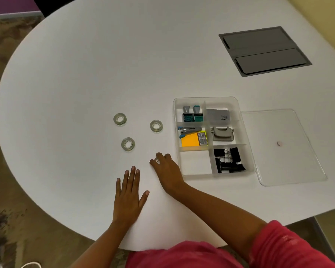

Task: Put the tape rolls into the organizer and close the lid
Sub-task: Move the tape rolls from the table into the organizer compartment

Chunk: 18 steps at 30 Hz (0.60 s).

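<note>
Three small clear round tape rolls, flat on the big white round table (85,74), none in the box yet: far roll (120,119), right roll (156,126), near roll (128,144). Well apart from each other, all left of the box.

Left hand (129,198) flat on the table, fingers spread wide, holding nothing. Right hand (167,171) just beside it, fingers curled down onto the table, something small and shiny at the fingertips, too small to tell what. Near roll a little way beyond both hands, not touched.

Clear plastic organizer box (246,132) just right of the right hand, open on top, split into six little spaces. Nearest left space bare. Black binder clips (228,160) in the nearest right space. Orange and yellow sticky notes (190,141) with a grey and blue staple tool (190,130) in the middle left space. Grey metal hole punch (222,134) in the middle right one. Two teal stamps (191,114) at the far left, a grey card box (218,114) at the far right.

Flat clear plastic lid (282,146) on the table, touching the box's right side, off the box. Dark grey square hatch (264,51) set in the table, far off at the right.
</note>
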Available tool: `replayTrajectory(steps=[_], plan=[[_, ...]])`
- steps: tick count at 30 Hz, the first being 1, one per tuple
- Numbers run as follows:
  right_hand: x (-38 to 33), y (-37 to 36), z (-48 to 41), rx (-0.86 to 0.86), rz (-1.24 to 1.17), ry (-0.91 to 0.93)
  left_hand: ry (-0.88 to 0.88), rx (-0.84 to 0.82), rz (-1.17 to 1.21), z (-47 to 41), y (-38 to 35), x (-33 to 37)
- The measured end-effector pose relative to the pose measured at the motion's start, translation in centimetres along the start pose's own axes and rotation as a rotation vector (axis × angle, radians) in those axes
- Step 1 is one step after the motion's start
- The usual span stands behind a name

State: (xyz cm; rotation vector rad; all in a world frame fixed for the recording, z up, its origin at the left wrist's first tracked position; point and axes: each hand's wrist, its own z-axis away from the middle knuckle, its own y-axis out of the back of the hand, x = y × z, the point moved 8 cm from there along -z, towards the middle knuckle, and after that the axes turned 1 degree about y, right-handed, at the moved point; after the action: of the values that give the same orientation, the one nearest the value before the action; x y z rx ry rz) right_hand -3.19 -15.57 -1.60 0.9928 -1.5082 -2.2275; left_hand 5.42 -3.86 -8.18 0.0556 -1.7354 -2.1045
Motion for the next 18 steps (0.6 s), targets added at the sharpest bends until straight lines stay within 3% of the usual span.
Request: replayTrajectory(steps=[5, 9, 13, 18], plan=[[0.3, 6.1, 2.0, 0.389, -0.158, 0.012, -0.006, 0.007, 0.005, 0.0, -0.1, -0.2], [5.2, 8.8, 4.5, 0.528, -0.259, -0.200, -0.009, 0.009, 0.011, 0.0, 0.0, -0.3], [9.4, 8.9, 6.0, 0.483, -0.286, -0.317, -0.008, 0.023, 0.035, 0.1, 0.2, -0.1], [11.6, 6.9, 5.2, 0.170, -0.163, -0.327, -0.003, 0.033, 0.071, 0.1, 0.5, 0.0]])
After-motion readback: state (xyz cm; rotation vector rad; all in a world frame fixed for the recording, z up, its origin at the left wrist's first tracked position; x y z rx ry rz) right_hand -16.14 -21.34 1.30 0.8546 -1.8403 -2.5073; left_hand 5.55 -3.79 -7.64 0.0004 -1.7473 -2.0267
